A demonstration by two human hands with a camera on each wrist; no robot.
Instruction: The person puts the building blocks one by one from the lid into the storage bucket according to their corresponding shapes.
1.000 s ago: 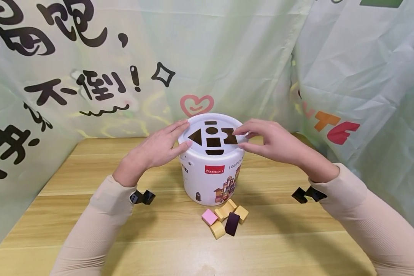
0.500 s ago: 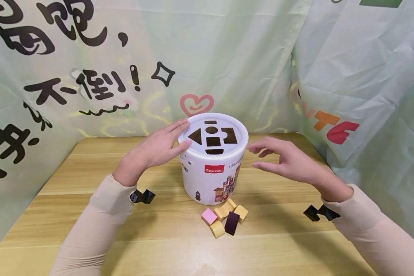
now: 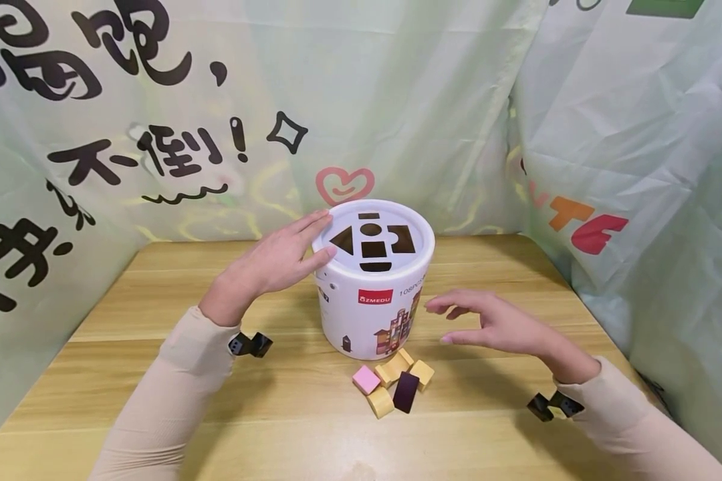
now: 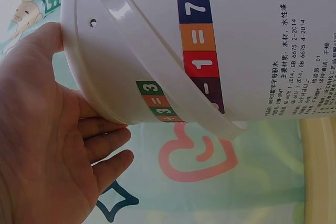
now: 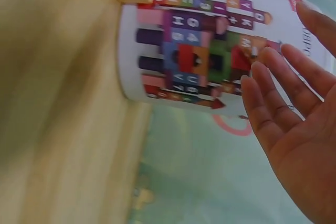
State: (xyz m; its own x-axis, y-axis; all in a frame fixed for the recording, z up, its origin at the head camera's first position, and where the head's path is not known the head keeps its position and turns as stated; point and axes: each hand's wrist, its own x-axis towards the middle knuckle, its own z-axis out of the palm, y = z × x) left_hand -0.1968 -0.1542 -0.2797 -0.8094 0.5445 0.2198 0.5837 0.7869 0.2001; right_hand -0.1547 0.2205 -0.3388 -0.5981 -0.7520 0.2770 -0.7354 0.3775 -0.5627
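A white bucket [image 3: 343, 314] stands upright on the table, its lid [image 3: 418, 250] cut with several shaped holes. My left hand [image 3: 273, 257] rests on the left side of the lid's rim, thumb and fingers spread; the left wrist view shows the palm beside the bucket's handle [image 4: 142, 35]. My right hand [image 3: 496, 321] hovers to the right of the bucket, fingers slightly bent and holding nothing. In front of the bucket lie a pink block [image 3: 366, 380], a dark block [image 3: 406, 392], a yellow arched block [image 3: 394, 367], a yellow curved block [image 3: 380, 403] and another yellow block [image 3: 422, 374].
The wooden table [image 3: 228, 427] carries everything. Behind it hangs a pale green cloth [image 3: 433, 120] with black characters and a heart, and another cloth wall [image 3: 644, 153] stands on the right. Each wrist wears a small black camera [image 3: 251, 345].
My right hand has left the lid's right side and come down and towards me beside the bucket. My left hand stays on the rim, and the blocks lie as before.
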